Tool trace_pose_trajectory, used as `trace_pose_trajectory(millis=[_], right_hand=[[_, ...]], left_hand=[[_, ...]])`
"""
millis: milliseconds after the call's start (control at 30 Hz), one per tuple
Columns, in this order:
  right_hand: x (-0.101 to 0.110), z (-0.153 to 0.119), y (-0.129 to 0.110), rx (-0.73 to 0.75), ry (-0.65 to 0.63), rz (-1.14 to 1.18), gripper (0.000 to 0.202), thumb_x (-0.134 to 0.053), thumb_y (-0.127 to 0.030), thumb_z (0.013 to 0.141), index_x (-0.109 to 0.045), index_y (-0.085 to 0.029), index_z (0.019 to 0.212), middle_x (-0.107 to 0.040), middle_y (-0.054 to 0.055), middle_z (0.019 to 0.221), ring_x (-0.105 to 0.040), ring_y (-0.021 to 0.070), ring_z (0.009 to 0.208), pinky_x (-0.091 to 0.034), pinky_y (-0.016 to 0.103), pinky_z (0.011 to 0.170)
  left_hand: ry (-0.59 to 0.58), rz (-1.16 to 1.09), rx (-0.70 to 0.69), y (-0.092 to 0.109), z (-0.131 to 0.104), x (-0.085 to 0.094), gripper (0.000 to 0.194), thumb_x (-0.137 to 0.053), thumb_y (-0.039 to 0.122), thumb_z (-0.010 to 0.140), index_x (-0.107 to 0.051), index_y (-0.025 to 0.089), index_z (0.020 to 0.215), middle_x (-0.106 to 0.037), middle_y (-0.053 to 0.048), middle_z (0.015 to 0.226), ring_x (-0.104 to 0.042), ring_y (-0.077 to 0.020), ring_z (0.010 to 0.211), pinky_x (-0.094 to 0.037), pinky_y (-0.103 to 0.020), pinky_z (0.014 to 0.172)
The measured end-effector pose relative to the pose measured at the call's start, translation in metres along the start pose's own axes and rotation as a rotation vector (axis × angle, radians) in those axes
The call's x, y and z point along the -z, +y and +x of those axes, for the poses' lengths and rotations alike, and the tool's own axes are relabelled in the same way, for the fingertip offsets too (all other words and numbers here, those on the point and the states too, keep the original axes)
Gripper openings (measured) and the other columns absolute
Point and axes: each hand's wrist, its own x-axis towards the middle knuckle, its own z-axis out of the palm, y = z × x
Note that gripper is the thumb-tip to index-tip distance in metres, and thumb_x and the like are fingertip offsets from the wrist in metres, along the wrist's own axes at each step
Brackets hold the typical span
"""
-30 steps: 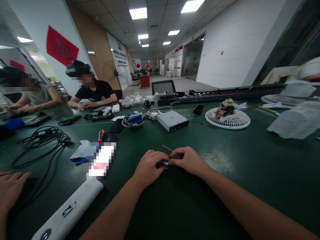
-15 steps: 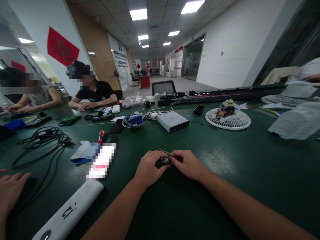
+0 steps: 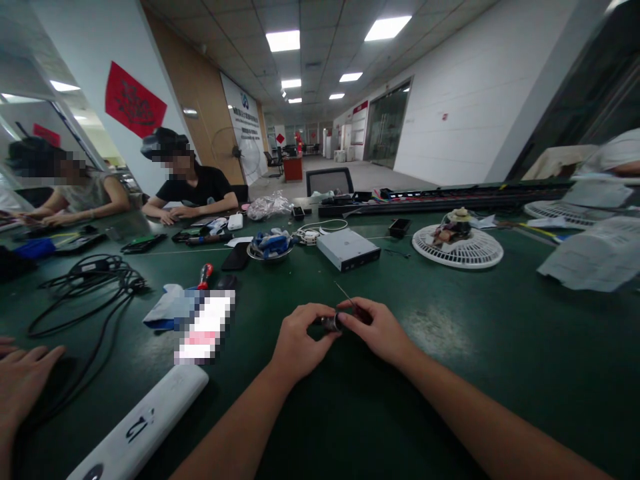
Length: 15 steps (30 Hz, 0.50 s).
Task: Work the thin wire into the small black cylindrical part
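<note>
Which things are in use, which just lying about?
In use, apparently:
small dark cylindrical part with shiny rim, left hand
thin metal-shafted tool, right hand

Lying about:
silver box with black front
round white plastic grille
red-and-black tool handle

There are two hands of the wearer, the left (image 3: 300, 339) and the right (image 3: 376, 328), and with them one small dark part (image 3: 331, 323) and one thin tool (image 3: 345, 291). At the left edge, one hand of another person (image 3: 27, 377) can be counted. Farther off sit two people with two headsets: one black shirt (image 3: 210, 190) and one pale top (image 3: 94, 191). On the table (image 3: 320, 427) are one long white device (image 3: 145, 423), one red-handled tool (image 3: 205, 275), one metal bowl (image 3: 263, 255), one box-shaped drive (image 3: 349, 247) and two round white grilles, the nearer (image 3: 463, 256) and the farther (image 3: 545, 210). The blue pieces (image 3: 275, 243) in the bowl overlap, so their number I cannot tell.
</note>
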Motion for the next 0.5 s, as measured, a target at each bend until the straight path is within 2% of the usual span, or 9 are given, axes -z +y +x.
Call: trace_pose_trajectory(millis=[100, 200, 367, 500], right_hand=[[0.003, 0.001, 0.002, 0.051, 0.144, 0.014, 0.034, -0.04, -0.042, 0.095, -0.056, -0.019, 0.113, -0.055, 0.0, 0.073, -0.052, 0.016, 0.067, -0.041, 0.028, 0.062], [0.009, 0.004, 0.005, 0.043, 0.241, -0.076, 0.026, -0.035, -0.034, 0.096, -0.053, -0.019, 0.107, -0.057, 0.002, 0.077, -0.054, 0.0169, 0.069, -0.042, 0.029, 0.064], [0.014, 0.006, 0.005, 0.215, 0.203, -0.336, 0.017, -0.047, -0.025, 0.092, -0.064, -0.021, 0.095, -0.064, 0.006, 0.092, -0.056, 0.0212, 0.089, -0.044, 0.035, 0.079], [0.008, 0.003, 0.0, 0.283, 0.168, -0.414, 0.018, -0.05, -0.023, 0.091, -0.067, -0.022, 0.097, -0.065, 0.006, 0.096, -0.055, 0.022, 0.095, -0.045, 0.038, 0.084]], left_hand=[[0.057, -0.009, 0.092, -0.003, 0.001, -0.003, 0.025, -0.073, 0.017, 0.073, -0.066, 0.02, 0.097, -0.071, -0.004, 0.097, -0.067, -0.0193, 0.088, -0.056, -0.037, 0.082], [0.122, 0.046, 0.166, -0.008, 0.003, -0.003, 0.027, -0.073, 0.016, 0.072, -0.066, 0.021, 0.097, -0.072, -0.003, 0.093, -0.068, -0.0194, 0.086, -0.056, -0.039, 0.082], [0.232, 0.11, 0.252, -0.017, 0.004, 0.001, 0.023, -0.071, 0.015, 0.073, -0.066, 0.021, 0.095, -0.071, -0.002, 0.088, -0.067, -0.0185, 0.082, -0.056, -0.038, 0.08], [0.245, 0.107, 0.249, -0.019, 0.004, 0.002, 0.022, -0.071, 0.013, 0.072, -0.066, 0.021, 0.092, -0.07, -0.001, 0.089, -0.067, -0.018, 0.084, -0.055, -0.038, 0.082]])
